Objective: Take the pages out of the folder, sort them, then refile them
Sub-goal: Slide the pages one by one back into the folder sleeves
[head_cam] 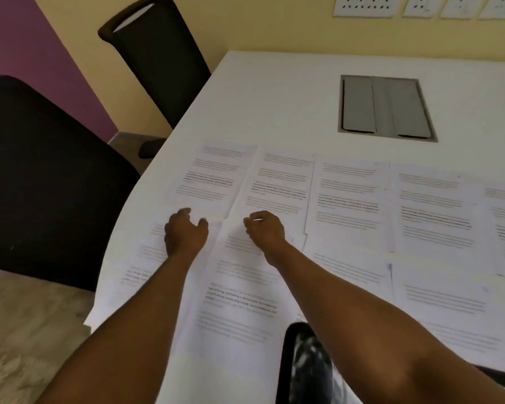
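Several printed pages lie flat in two rows across the white table (274,91). My left hand (185,233) hovers over the near-row left page (146,258). Its curled fingers and thumb are apart, at the near edge of the far-row left page (213,176), with nothing between them. My right hand (265,231) is over the near-row middle page (239,290). Its fingertips are bent at the near edge of the second far-row page (280,182); blur hides whether they pinch it. A dark glossy object (303,363), perhaps the folder, lies at the bottom under my right forearm.
Two black chairs (41,176) (161,53) stand left of the table's curved edge. A grey cable hatch (385,107) is set into the tabletop behind the pages. More pages (432,205) run to the right edge. Wall sockets (365,5) sit above.
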Available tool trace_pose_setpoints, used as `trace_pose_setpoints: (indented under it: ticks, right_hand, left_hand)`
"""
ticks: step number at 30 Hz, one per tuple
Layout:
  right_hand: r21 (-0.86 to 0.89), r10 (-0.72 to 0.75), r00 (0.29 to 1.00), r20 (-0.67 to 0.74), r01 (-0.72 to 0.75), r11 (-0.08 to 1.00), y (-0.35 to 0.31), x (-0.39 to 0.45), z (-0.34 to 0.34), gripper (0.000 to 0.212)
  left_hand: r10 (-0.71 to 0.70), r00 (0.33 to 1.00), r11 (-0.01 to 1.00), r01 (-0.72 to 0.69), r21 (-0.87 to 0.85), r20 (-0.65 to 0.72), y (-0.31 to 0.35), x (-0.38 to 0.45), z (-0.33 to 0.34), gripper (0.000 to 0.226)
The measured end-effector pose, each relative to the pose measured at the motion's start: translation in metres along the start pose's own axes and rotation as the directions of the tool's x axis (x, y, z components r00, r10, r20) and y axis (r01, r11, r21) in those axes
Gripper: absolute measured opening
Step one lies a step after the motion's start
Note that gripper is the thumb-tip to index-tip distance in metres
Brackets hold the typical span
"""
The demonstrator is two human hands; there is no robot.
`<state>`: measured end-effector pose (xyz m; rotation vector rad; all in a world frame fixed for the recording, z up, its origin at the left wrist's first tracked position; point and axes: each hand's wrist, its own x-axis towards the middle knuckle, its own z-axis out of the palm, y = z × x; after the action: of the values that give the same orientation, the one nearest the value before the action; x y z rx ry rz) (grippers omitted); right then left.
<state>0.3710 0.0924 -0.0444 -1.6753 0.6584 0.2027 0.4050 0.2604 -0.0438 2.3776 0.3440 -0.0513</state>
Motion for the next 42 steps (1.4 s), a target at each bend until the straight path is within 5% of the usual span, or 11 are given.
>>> trace_pose_setpoints:
  ticks: [3,6,16,20,25,30,34,42]
  right_hand:
    - [0.02,0.012,1.0,-0.02,-0.012,1.0,-0.008,0.041,0.024,0.005]
    - [-0.046,0.027,0.999,-0.04,-0.029,0.999,-0.02,0.065,0.041,0.023]
    - [0.064,0.222,0.973,-0.06,-0.218,0.974,-0.029,0.111,0.072,0.013]
    - [-0.01,0.178,0.977,-0.115,-0.18,0.984,-0.036,0.117,0.081,0.011]
    - [-0.206,-0.057,0.986,-0.154,0.024,0.978,-0.049,0.11,0.079,0.026]
    - [0.027,-0.177,0.97,-0.169,0.184,0.983,-0.065,0.078,0.053,0.018]
    - [0.158,-0.224,0.964,-0.142,0.246,0.956,-0.073,0.032,0.0,0.017]
    - [0.191,-0.246,0.964,-0.1,0.262,0.946,-0.026,-0.096,-0.121,0.011]
  left_hand:
    - [-0.012,0.999,1.0,0.013,0.026,-0.03,-0.003,0.056,0.002,0.059]
    - [-0.042,0.998,0.995,0.047,0.093,-0.051,-0.006,0.103,0.003,0.063]
    - [-0.162,0.987,0.914,0.157,0.375,-0.018,-0.04,0.179,0.0,0.082]
    - [-0.224,0.972,0.907,0.182,0.379,0.069,-0.047,0.2,-0.006,0.09]
    - [-0.208,0.976,0.929,0.175,0.327,0.068,-0.04,0.196,-0.011,0.076]
    - [-0.164,0.98,0.982,0.173,-0.072,0.109,-0.012,0.159,-0.011,0.066]
    - [-0.119,0.97,0.913,0.19,-0.36,0.21,0.015,0.118,-0.019,0.071]
    - [0.038,0.922,0.729,0.238,-0.642,0.385,0.073,-0.021,-0.046,0.013]
